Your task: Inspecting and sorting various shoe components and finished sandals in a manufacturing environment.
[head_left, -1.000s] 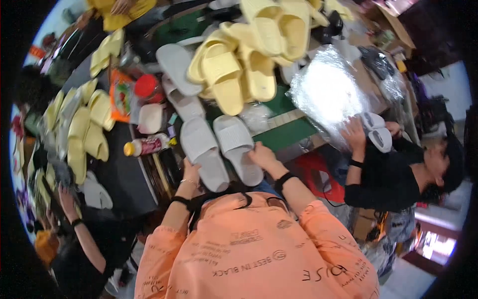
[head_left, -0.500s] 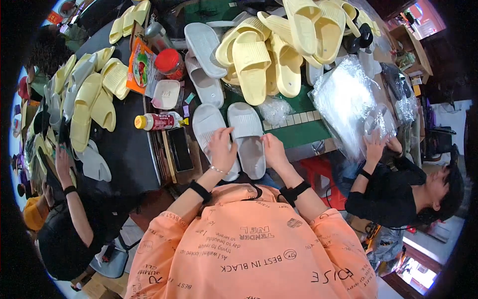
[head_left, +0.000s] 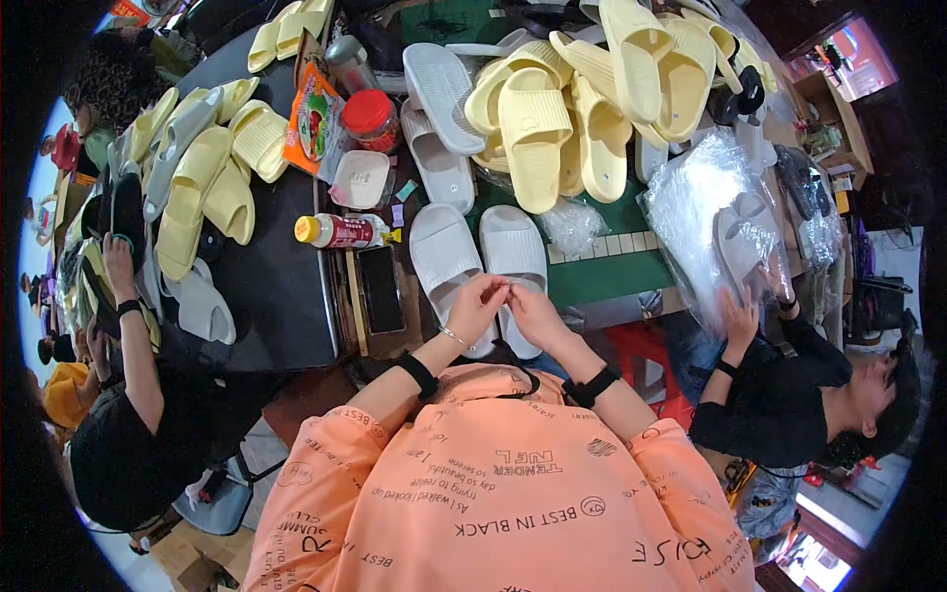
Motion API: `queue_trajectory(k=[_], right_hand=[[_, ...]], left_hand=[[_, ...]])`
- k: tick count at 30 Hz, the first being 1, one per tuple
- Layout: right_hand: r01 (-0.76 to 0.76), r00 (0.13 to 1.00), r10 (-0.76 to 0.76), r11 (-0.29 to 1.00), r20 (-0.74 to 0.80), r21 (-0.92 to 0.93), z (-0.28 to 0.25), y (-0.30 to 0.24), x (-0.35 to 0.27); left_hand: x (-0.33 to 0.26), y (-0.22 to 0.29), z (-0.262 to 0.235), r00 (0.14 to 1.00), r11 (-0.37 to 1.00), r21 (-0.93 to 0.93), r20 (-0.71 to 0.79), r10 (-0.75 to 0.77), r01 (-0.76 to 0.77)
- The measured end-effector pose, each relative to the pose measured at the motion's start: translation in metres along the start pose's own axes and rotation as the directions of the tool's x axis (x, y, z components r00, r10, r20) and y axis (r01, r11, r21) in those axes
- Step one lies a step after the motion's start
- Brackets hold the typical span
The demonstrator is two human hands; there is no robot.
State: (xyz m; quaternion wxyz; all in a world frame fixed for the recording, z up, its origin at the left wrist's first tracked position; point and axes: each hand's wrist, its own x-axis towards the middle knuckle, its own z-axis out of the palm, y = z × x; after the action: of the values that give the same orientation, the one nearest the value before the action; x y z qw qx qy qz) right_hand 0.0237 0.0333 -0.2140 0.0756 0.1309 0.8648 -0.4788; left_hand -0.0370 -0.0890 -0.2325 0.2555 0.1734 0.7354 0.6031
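Observation:
Two light grey slippers lie side by side at the table's near edge, a left slipper (head_left: 443, 243) and a right slipper (head_left: 515, 242), toes pointing away from me. Over their near halves, my left hand (head_left: 475, 308) and my right hand (head_left: 538, 318) come together with fingertips pinched and touching. Whatever they pinch, if anything, is too small to make out. Part of both footbeds is hidden under the hands. Beyond them, another pair of grey slippers (head_left: 443, 94) is stacked sole to strap, next to a heap of yellow slippers (head_left: 536, 133).
To the left stand a red-lidded jar (head_left: 369, 116), a white-lidded tub (head_left: 361, 180), a yellow-capped bottle (head_left: 340, 232) and a dark phone (head_left: 380, 286). At right a co-worker's hand (head_left: 738, 321) touches a clear plastic bag (head_left: 691, 212) with grey slippers. Another person's hand (head_left: 118, 266) handles slippers at far left.
My hands have moved from apart, at the straps and side of the slippers, to meeting fingertip to fingertip between them. The whole view has shifted slightly.

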Motion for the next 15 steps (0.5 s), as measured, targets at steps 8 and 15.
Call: queue_trajectory(k=[8,15], right_hand=[[-0.036,0.999,0.034,0.998,0.027,0.042,0.003,0.002,-0.006],[-0.081,0.994,0.079,0.996,0.080,0.028,0.024,0.011,-0.006]], left_hand=[[0.003,-0.011,-0.015,0.992,0.994,0.011,-0.052,-0.111,0.111],[0.001,-0.028,-0.014,0.997,0.963,0.263,0.042,-0.063,0.050]])
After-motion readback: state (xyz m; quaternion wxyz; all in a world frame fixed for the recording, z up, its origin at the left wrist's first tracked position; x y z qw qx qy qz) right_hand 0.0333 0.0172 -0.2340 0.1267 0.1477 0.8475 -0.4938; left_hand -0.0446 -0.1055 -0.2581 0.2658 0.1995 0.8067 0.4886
